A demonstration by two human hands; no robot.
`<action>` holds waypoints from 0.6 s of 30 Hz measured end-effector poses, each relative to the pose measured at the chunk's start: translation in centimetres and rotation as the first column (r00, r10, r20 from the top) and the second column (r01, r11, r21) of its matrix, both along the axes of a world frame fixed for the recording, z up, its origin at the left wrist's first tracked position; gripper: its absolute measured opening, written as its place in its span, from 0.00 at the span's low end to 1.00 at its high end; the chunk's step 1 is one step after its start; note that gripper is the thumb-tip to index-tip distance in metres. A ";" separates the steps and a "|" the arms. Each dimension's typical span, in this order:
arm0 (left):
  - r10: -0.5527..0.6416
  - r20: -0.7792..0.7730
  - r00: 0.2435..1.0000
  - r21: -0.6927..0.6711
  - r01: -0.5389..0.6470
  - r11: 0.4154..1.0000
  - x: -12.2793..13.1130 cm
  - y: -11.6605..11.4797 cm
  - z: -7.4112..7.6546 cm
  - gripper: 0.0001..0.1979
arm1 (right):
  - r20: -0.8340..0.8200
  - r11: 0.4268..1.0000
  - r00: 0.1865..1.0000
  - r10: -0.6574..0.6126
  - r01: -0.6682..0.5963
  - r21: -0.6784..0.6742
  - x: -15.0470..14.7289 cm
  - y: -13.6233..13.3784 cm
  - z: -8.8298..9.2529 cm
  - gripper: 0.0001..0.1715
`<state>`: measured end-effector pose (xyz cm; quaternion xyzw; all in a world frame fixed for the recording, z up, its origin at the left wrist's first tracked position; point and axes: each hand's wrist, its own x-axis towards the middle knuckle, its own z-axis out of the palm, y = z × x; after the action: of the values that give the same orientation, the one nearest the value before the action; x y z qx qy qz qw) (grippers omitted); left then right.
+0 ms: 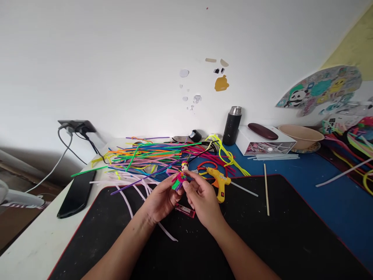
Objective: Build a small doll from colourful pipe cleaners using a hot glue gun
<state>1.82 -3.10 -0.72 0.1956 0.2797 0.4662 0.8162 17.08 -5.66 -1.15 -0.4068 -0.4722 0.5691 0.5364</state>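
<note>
A small bundle of pink, green and purple fuzzy craft stems (179,182) is held between both hands above the black mat (247,241). My left hand (161,198) grips it from the left, with fingers closed beneath it. From the right, my right hand (201,194) pinches the bundle's edge with thumb and index finger. Just behind the bundle shows a small white figure with a yellow and red top (185,166). A red-pink packet (185,210) lies on the mat below the hands.
Loose colored stems (151,153) spread behind the hands. A yellow glue gun (222,182) and a wooden stick (266,190) lie to the right. Farther back stand a black thermos (232,126), a white box (243,140) and a bowl (301,134). A phone (75,192) lies left.
</note>
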 end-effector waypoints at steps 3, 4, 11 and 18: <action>-0.015 -0.009 1.000 0.011 0.015 1.000 0.3 -0.1 0.2 0.19 | -0.053 0.999 0.999 -0.003 0.001 -0.037 0.0 0.2 0.0 0.36; -0.013 -0.018 1.000 0.016 0.014 1.000 0.4 -0.2 0.2 0.20 | -0.072 0.999 0.997 -0.002 -0.002 -0.051 0.0 0.2 0.0 0.36; -0.003 -0.069 0.998 0.078 0.008 0.997 0.6 -0.3 0.0 0.17 | -0.212 0.988 0.977 0.016 -0.048 -0.148 0.2 0.6 0.3 0.34; -0.012 -0.120 0.993 0.120 0.026 0.992 0.4 -0.4 0.2 0.17 | -0.306 0.981 0.952 0.019 -0.078 -0.180 0.5 0.8 0.1 0.28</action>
<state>2.25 -3.45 -0.49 0.2753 0.2972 0.4622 0.7889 17.57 -4.84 -1.02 -0.3522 -0.3378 0.6801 0.5470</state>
